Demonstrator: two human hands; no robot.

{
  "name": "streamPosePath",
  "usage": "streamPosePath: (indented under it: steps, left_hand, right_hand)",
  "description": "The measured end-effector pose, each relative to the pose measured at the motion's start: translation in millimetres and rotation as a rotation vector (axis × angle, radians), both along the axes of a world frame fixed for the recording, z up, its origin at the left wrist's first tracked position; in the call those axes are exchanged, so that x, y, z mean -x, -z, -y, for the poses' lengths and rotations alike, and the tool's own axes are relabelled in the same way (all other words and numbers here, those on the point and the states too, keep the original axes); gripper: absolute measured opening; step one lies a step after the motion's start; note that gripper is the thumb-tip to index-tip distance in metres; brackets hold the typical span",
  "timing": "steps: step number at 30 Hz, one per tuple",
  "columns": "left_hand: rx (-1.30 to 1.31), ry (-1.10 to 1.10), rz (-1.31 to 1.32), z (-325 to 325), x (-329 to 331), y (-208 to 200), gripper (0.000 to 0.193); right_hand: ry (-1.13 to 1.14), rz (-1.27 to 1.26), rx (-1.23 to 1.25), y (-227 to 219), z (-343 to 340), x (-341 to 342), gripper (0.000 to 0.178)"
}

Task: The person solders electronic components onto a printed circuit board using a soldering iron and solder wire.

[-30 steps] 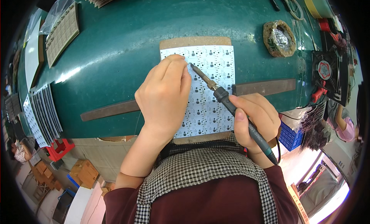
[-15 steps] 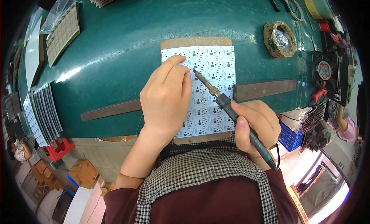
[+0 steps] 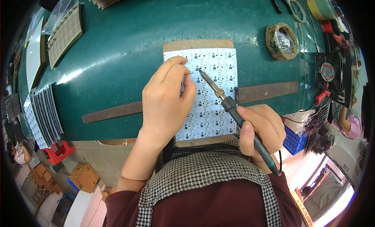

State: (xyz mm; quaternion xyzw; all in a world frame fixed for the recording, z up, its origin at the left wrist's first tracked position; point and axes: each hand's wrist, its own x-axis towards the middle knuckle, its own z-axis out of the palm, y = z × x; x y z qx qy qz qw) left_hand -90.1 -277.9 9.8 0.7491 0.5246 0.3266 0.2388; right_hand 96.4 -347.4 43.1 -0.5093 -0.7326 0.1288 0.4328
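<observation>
A white circuit board panel (image 3: 218,106) with rows of small dark parts lies on a brown backing board (image 3: 199,44). My right hand (image 3: 262,129) grips a soldering iron (image 3: 234,111) by its dark handle, slanting up and left. Its tip is over the panel's upper middle, close to one of the dark parts; whether they touch cannot be made out. Over the panel's left side, my left hand (image 3: 166,96) has its fingers bent and drawn together. Whatever they pinch, if anything, is too small or hidden to name.
Dark bars (image 3: 269,92) (image 3: 113,112) flank the panel. At the back right stands a round, crusted tub (image 3: 282,41), with a small fan (image 3: 329,72) nearer the right edge. Stacked panels (image 3: 45,115) stand at the left. A blue crate (image 3: 293,140) is below the table.
The iron's tip has shifted slightly right on the panel. My left thumb has moved a little away from the index finger. The view has shifted slightly.
</observation>
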Motion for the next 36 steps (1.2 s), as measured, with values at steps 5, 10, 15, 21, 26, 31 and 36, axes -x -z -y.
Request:
streamPosePath:
  steps: [5, 10, 15, 21, 26, 31, 36]
  left_hand:
    - [-0.036, 0.026, -0.004, 7.0, 7.5, -4.6, 0.011]
    - [-0.098, 0.034, -0.047, 7.7, 8.2, -4.7, 0.013]
    - [-0.090, 0.020, -0.060, 8.9, 5.4, -6.4, 0.017]
    - [-0.009, 0.015, 0.009, 4.7, 4.1, -5.6, 0.016]
    - [-0.066, -0.012, -0.034, 2.9, 2.0, -1.9, 0.017]
    - [-0.127, -0.025, -0.070, 2.9, 0.6, 0.4, 0.018]
    - [-0.140, -0.030, -0.085, 2.1, 0.1, 0.4, 0.018]
  right_hand:
    - [0.002, -0.021, -0.011, 2.5, 3.0, -3.0, 0.018]
    - [-0.005, -0.038, 0.009, 3.1, 3.3, -2.3, 0.017]
    - [-0.017, -0.046, 0.019, 3.1, 2.6, -3.8, 0.017]
    - [-0.030, -0.059, 0.021, 4.4, -1.5, -4.4, 0.018]
    - [-0.017, -0.082, 0.026, 5.7, -4.1, -3.7, 0.017]
    - [-0.018, -0.082, 0.045, 7.0, -6.0, -3.5, 0.017]
    - [-0.022, -0.080, 0.055, 8.6, -7.9, -3.7, 0.017]
